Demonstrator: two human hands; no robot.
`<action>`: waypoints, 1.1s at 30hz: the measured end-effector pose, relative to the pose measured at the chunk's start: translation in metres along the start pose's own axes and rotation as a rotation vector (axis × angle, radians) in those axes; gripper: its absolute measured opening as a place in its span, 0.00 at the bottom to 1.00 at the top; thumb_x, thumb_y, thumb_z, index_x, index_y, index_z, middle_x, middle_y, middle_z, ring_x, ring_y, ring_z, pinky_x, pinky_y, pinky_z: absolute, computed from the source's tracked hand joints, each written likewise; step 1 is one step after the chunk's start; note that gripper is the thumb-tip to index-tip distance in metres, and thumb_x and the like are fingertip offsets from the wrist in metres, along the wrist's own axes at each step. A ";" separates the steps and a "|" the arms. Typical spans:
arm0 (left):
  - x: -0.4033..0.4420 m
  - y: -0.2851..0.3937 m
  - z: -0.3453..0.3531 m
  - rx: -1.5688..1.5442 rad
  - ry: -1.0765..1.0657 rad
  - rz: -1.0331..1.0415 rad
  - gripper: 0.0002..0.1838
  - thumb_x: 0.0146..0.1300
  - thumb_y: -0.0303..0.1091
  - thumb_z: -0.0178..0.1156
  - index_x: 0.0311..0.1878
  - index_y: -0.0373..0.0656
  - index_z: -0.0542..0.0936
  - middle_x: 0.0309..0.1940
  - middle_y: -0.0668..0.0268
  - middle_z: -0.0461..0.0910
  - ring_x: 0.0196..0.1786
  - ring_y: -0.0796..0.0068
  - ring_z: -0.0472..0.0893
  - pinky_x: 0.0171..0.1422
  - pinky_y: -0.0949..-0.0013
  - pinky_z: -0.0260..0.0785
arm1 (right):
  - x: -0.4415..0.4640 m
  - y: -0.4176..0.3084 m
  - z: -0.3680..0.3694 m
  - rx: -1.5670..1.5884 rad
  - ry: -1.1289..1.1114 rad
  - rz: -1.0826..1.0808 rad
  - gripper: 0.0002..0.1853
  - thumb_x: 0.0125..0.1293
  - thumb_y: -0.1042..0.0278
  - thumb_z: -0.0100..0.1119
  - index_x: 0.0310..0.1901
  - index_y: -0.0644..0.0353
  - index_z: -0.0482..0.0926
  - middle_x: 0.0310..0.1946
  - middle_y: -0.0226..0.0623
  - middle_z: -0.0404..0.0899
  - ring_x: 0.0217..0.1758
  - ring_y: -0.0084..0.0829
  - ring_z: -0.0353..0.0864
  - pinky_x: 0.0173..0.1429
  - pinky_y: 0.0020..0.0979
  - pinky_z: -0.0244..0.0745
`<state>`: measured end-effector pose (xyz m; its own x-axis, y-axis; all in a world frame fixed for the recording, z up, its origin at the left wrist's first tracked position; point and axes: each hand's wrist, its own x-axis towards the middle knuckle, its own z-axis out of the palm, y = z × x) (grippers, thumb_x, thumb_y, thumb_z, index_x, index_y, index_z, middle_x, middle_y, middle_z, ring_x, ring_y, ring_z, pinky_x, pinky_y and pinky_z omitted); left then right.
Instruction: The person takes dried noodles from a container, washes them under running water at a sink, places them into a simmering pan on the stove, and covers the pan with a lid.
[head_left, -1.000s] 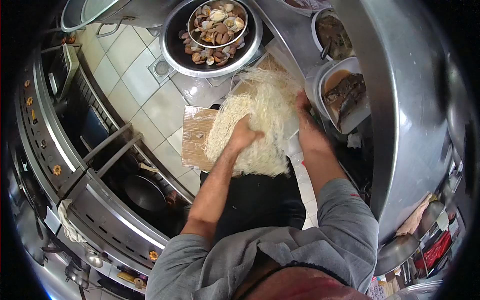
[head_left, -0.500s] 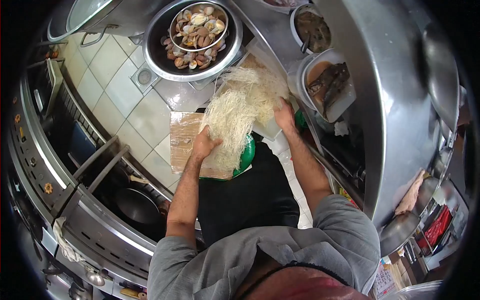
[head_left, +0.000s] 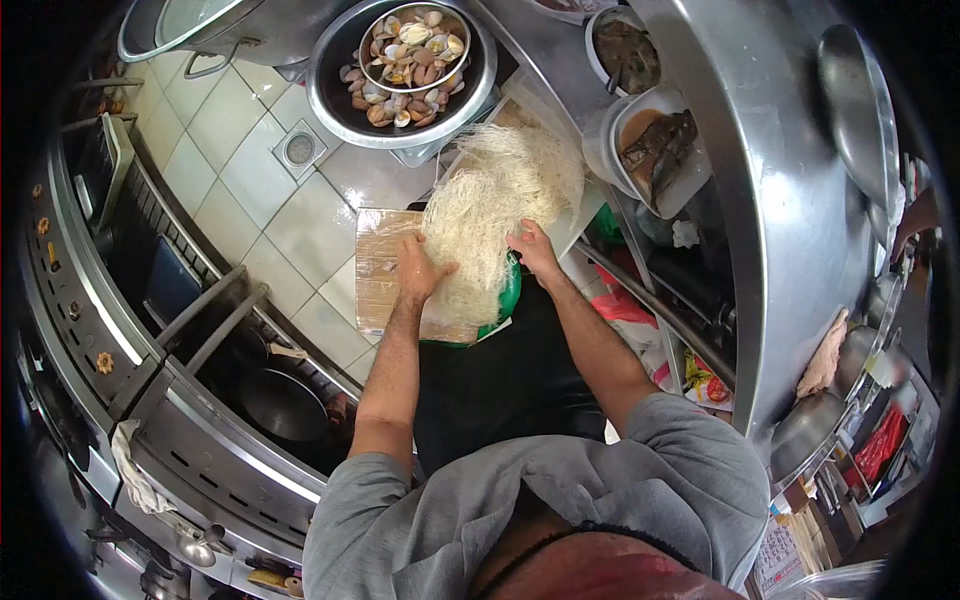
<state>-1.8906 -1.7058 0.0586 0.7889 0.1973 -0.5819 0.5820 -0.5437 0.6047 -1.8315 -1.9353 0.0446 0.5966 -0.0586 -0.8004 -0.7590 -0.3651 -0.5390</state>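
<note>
A loose pale mat of dried rice vermicelli (head_left: 480,225) lies in front of me, over a wrapped cardboard piece (head_left: 380,275) and a green rounded object (head_left: 510,290). My left hand (head_left: 422,268) rests at the mat's left edge, thumb spread from the fingers and touching the strands. On the opposite side, my right hand (head_left: 536,250) has its fingers bent round the mat's right edge; the fingertips are partly hidden by strands. Behind it, more vermicelli lies in a pale open container (head_left: 570,225).
A large steel bowl (head_left: 318,100) of clams, with a smaller bowl (head_left: 462,62) of clams inside, stands ahead. At right, tubs with dark food (head_left: 660,145) sit by a steel counter (head_left: 700,60). Stoves line the left; a wok (head_left: 285,405) sits low there. A floor drain (head_left: 299,150) is ahead-left.
My right hand has moved left and nearer, from the far right part of the vermicelli to the near mat's right edge. My left hand stays at the left edge.
</note>
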 end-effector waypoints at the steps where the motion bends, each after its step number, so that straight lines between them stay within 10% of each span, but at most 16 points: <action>1: 0.000 0.001 0.000 -0.122 0.008 -0.021 0.41 0.38 0.36 0.75 0.56 0.35 0.65 0.53 0.48 0.66 0.57 0.53 0.68 0.62 0.60 0.61 | -0.004 -0.011 0.006 0.001 -0.005 0.000 0.32 0.56 0.62 0.62 0.60 0.63 0.63 0.45 0.38 0.74 0.47 0.32 0.74 0.53 0.31 0.68; 5: -0.009 0.003 0.005 -0.314 -0.081 0.013 0.40 0.38 0.32 0.75 0.56 0.35 0.66 0.49 0.50 0.73 0.53 0.55 0.73 0.60 0.60 0.64 | 0.026 -0.026 0.007 -0.167 0.160 -0.148 0.29 0.56 0.66 0.59 0.60 0.60 0.65 0.52 0.44 0.71 0.54 0.37 0.70 0.58 0.36 0.65; 9: -0.019 0.012 -0.001 -0.495 -0.245 -0.110 0.36 0.40 0.27 0.72 0.55 0.34 0.68 0.45 0.53 0.77 0.49 0.61 0.77 0.56 0.63 0.68 | 0.078 -0.071 -0.002 -0.612 0.418 -0.873 0.28 0.58 0.72 0.52 0.62 0.53 0.63 0.61 0.46 0.61 0.62 0.49 0.60 0.62 0.46 0.60; 18: -0.050 0.012 -0.046 -0.689 -0.211 -0.200 0.30 0.43 0.22 0.68 0.53 0.32 0.69 0.43 0.56 0.78 0.44 0.69 0.78 0.50 0.67 0.72 | 0.152 -0.060 0.016 -1.333 0.054 -0.475 0.34 0.61 0.75 0.46 0.67 0.33 0.53 0.70 0.33 0.45 0.72 0.46 0.41 0.69 0.62 0.39; 28: -0.070 0.019 -0.099 -0.721 -0.168 -0.202 0.28 0.43 0.19 0.66 0.51 0.31 0.69 0.43 0.59 0.78 0.43 0.72 0.78 0.50 0.68 0.72 | 0.157 -0.077 0.013 -1.189 0.035 -0.313 0.40 0.54 0.79 0.47 0.67 0.30 0.53 0.71 0.32 0.41 0.74 0.43 0.33 0.69 0.63 0.31; 31: -0.074 0.019 -0.114 -0.699 -0.173 -0.175 0.29 0.42 0.20 0.66 0.51 0.32 0.69 0.43 0.60 0.78 0.43 0.72 0.78 0.51 0.68 0.71 | 0.152 -0.064 0.002 -0.565 0.372 -0.537 0.39 0.48 0.84 0.49 0.63 0.37 0.61 0.66 0.35 0.53 0.68 0.43 0.51 0.63 0.60 0.48; 33: -0.077 0.019 -0.120 -0.724 -0.183 -0.174 0.29 0.42 0.20 0.66 0.52 0.32 0.69 0.43 0.60 0.78 0.43 0.72 0.78 0.51 0.68 0.71 | 0.154 -0.067 -0.013 1.380 0.174 -0.034 0.30 0.47 0.86 0.52 0.52 0.44 0.69 0.52 0.33 0.66 0.53 0.40 0.66 0.52 0.50 0.62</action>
<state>-1.9172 -1.6333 0.1802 0.6654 0.0591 -0.7442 0.7286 0.1655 0.6646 -1.6850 -1.9319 -0.0388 0.5664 -0.2193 -0.7944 -0.3236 0.8274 -0.4591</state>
